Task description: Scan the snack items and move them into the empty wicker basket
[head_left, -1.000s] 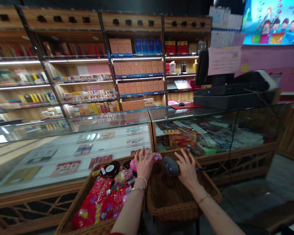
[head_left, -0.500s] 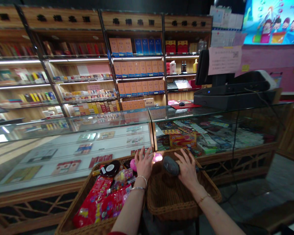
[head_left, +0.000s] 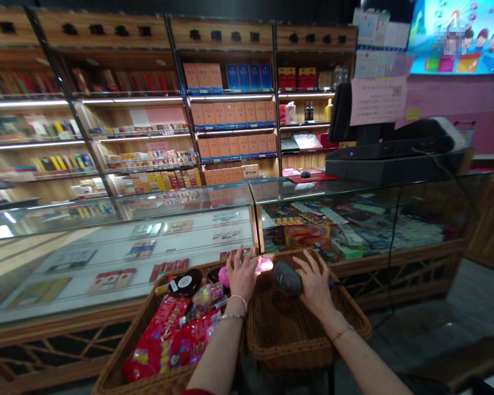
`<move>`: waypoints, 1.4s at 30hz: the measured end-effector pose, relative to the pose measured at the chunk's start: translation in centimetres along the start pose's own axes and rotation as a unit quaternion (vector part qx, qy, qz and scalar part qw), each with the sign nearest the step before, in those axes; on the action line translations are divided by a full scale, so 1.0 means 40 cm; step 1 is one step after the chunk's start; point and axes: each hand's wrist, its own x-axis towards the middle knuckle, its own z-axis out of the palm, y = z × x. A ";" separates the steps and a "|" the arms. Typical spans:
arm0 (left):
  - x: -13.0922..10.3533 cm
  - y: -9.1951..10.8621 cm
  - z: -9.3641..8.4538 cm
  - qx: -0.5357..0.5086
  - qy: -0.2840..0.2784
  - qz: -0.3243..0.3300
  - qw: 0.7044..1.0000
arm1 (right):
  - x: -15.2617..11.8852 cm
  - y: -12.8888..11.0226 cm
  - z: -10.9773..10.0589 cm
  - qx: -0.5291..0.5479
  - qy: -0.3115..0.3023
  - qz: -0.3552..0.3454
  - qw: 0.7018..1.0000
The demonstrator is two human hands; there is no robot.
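My left hand (head_left: 242,277) is over the inner edge of the left wicker basket (head_left: 119,351), its fingers around a small pink item (head_left: 265,265). Bright light falls on that item, whose kind I cannot make out. My right hand (head_left: 314,280) grips a dark grey barcode scanner (head_left: 288,278), its head pointing left toward the pink item. Below the scanner is the right wicker basket (head_left: 296,350). Red candy-like packets (head_left: 158,337), a round dark container (head_left: 185,283) with a white label and several colourful small packages lie in the left basket.
A glass display counter (head_left: 197,200) runs behind the baskets, with flat packs inside. On its right part stands a cash register with a monitor (head_left: 340,114). A black cord (head_left: 394,236) hangs down the counter's front. Shelves of boxes (head_left: 234,115) line the back wall.
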 end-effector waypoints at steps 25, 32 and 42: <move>0.000 0.001 0.000 0.004 -0.003 -0.011 1.000 | -0.005 0.009 0.007 -0.006 -0.002 -0.026 1.000; 0.000 0.003 -0.004 0.006 -0.002 -0.010 1.000 | -0.007 0.008 0.010 -0.020 0.004 -0.024 1.000; 0.003 0.009 -0.016 -0.009 -0.009 -0.018 1.000 | -0.005 0.018 0.020 -0.016 0.013 -0.017 1.000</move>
